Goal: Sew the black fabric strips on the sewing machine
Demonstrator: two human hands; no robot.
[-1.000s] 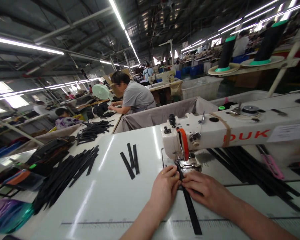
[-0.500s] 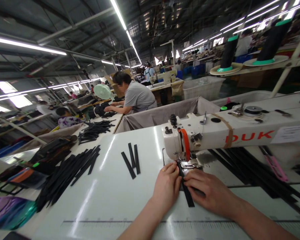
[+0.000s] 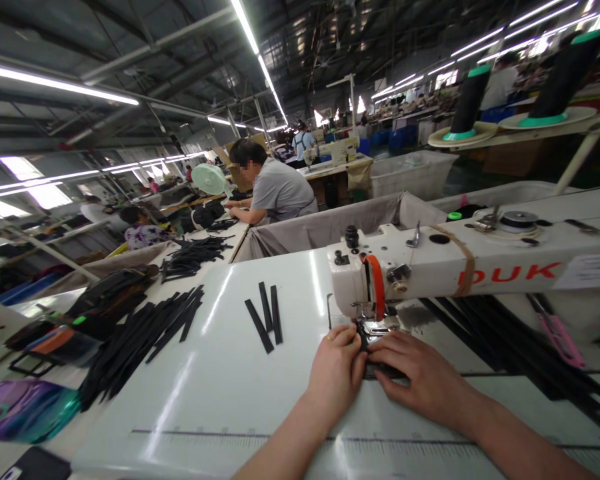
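Black strip (image 3: 364, 341) has drawn inward, edges seemingly pinched by 2 hands (image 3: 333, 365) near sewing machine (image 3: 410, 263); open tabletop (image 3: 240, 393) lies leftward.

Landmark's the white sewing machine (image 3: 420, 263) with red letters (image 3: 509, 273); I'm seeing black strips (image 3: 266, 317) left of it, pink-handled snips (image 3: 560, 337) below it.

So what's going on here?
A person sits or stands at a white sewing machine, the left hand and right hand close together at the needle area, with a black strip between their fingers. Most of that strip is hidden, so the grip is unclear. Three loose strips lie left of the machine, beside a larger pile farther left. Beyond, a co-worker in grey bends over another table.
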